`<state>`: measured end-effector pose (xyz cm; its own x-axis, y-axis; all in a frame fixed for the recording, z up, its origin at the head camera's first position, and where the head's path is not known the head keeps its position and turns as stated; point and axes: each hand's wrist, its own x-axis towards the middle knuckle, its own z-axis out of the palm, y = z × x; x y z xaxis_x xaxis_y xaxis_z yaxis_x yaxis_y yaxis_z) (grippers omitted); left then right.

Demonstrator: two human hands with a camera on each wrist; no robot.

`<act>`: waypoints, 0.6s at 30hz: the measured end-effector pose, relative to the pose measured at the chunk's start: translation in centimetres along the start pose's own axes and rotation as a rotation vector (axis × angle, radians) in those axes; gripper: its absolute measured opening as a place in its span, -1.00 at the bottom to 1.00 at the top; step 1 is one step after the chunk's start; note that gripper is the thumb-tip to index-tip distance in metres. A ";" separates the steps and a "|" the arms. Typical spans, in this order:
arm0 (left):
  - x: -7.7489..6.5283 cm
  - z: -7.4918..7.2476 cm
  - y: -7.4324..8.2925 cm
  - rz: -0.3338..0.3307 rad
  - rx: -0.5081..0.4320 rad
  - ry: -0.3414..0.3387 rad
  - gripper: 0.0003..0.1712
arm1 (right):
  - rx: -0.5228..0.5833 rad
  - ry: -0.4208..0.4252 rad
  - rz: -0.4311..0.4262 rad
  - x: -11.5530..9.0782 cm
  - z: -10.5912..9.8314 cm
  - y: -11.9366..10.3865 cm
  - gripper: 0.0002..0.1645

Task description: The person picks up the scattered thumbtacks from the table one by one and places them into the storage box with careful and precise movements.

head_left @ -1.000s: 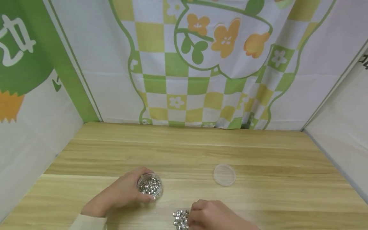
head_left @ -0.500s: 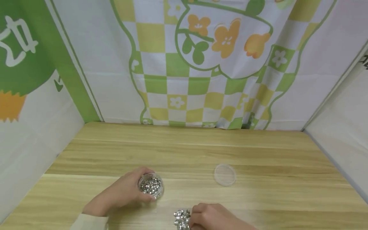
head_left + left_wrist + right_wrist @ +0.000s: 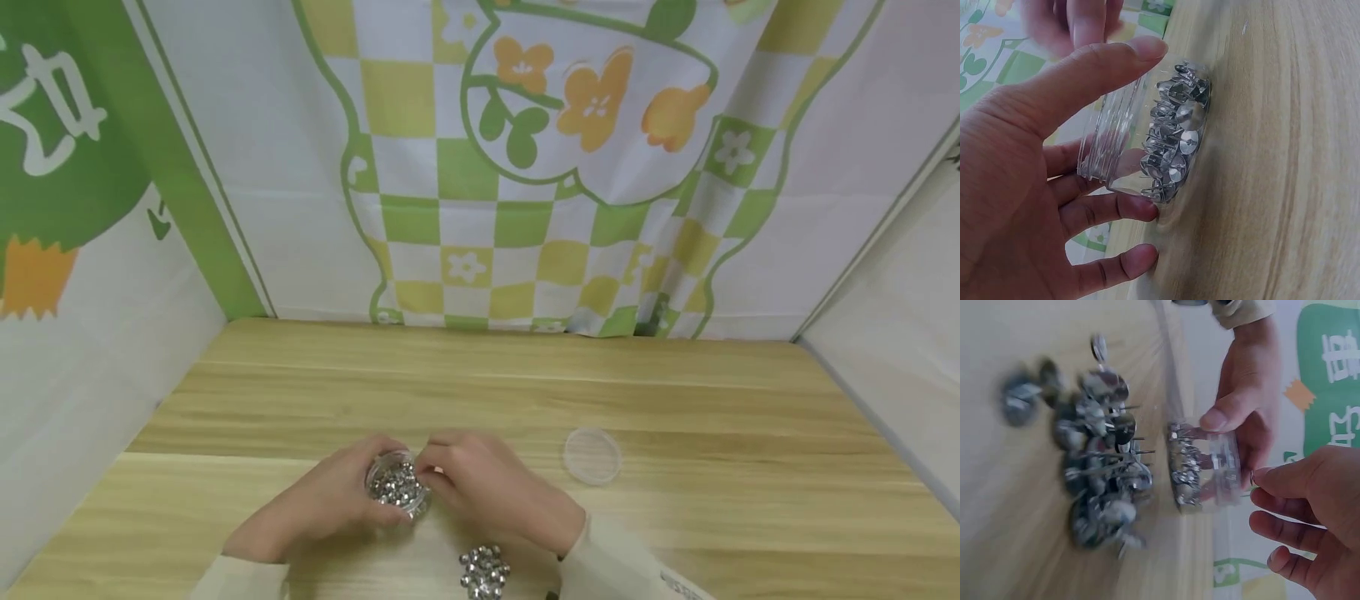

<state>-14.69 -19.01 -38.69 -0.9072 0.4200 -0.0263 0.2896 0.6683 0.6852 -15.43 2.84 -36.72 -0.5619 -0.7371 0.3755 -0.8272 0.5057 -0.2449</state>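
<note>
My left hand (image 3: pixel 330 496) grips a clear round jar (image 3: pixel 1107 137), thumb on one side and fingers on the other. Silver thumbtacks (image 3: pixel 1172 131) lie in its bottom part, and the jar stands on the table without its lid. At the jar's mouth is my right hand (image 3: pixel 491 483), whose thumb and index finger pinch a small silver thumbtack (image 3: pixel 1252 479), seen edge-on in the right wrist view. A loose pile of thumbtacks (image 3: pixel 483 571) lies on the table below the right forearm, near the bottom of the head view.
A clear round lid (image 3: pixel 592 456) lies flat on the wooden table (image 3: pixel 712 467), to the right of the hands. Behind the table hangs a patterned curtain (image 3: pixel 525 208), with cloth walls at both sides.
My right hand has moved from the thumbtack pile up and left to the jar's mouth, uncovering the pile. The left hand and jar stay nearly in place.
</note>
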 end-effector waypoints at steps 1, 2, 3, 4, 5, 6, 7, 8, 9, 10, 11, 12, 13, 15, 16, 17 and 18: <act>0.0 0.0 0.0 0.002 0.004 0.002 -0.15 | -0.007 -0.004 0.001 0.6 0.3 0.0 -0.92; 0.0 0.0 0.0 0.005 0.007 0.002 -0.16 | -0.012 -0.013 0.003 1.0 0.6 0.0 -0.91; 0.0 -0.1 0.0 0.007 0.012 0.001 -0.16 | -0.016 -0.022 0.005 1.3 0.9 0.0 -0.91; -0.1 -0.1 0.0 0.007 0.014 -0.001 -0.16 | -0.018 -0.026 0.003 1.5 1.1 0.0 -0.91; 0.0 0.0 0.0 0.006 0.014 -0.004 -0.16 | -0.021 -0.030 0.003 1.6 1.3 0.1 -0.91; 0.0 0.0 0.0 0.004 0.012 -0.005 -0.15 | -0.023 -0.030 0.002 1.7 1.4 0.1 -0.91; 0.0 0.0 0.0 0.001 0.010 -0.005 -0.15 | -0.019 -0.026 0.000 1.7 1.5 0.2 -0.91; 0.0 0.0 0.0 -0.001 0.010 -0.004 -0.15 | -0.013 -0.017 -0.003 1.6 1.5 0.2 -0.92; 0.0 0.0 0.0 -0.004 0.009 -0.003 -0.15 | -0.004 -0.007 -0.005 1.4 1.5 0.2 -0.92; 0.0 0.0 0.1 -0.004 0.011 -0.001 -0.15 | 0.005 0.002 -0.005 1.2 1.4 0.2 -0.92; 0.0 0.0 0.1 -0.004 0.012 0.001 -0.14 | 0.012 0.014 -0.006 0.8 1.3 0.2 -0.92; 0.0 0.0 0.0 -0.003 0.013 0.005 -0.14 | 0.022 0.022 -0.003 0.4 1.1 0.2 -0.91; 0.0 0.0 0.0 -0.001 0.015 0.006 -0.15 | 0.024 0.026 0.002 -0.2 0.9 0.1 -0.91; 0.0 0.0 0.0 0.000 0.017 0.007 -0.14 | 0.024 0.017 0.016 -1.7 0.3 0.0 -0.91; 0.0 0.0 0.0 -0.001 0.016 0.007 -0.13 | 0.023 0.010 0.022 -2.6 0.0 -0.1 -0.91; 0.0 0.0 0.1 -0.006 0.013 0.007 -0.13 | 0.023 0.000 0.026 -3.5 -0.3 -0.2 -0.91; 0.0 0.0 0.1 -0.010 0.011 0.005 -0.12 | 0.029 -0.013 0.032 -4.4 -0.6 -0.3 -0.91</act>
<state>-14.64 -18.97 -38.58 -0.9118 0.4097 -0.0292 0.2835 0.6793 0.6769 -12.73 6.16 -37.77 -0.5881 -0.7267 0.3552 -0.8085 0.5160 -0.2829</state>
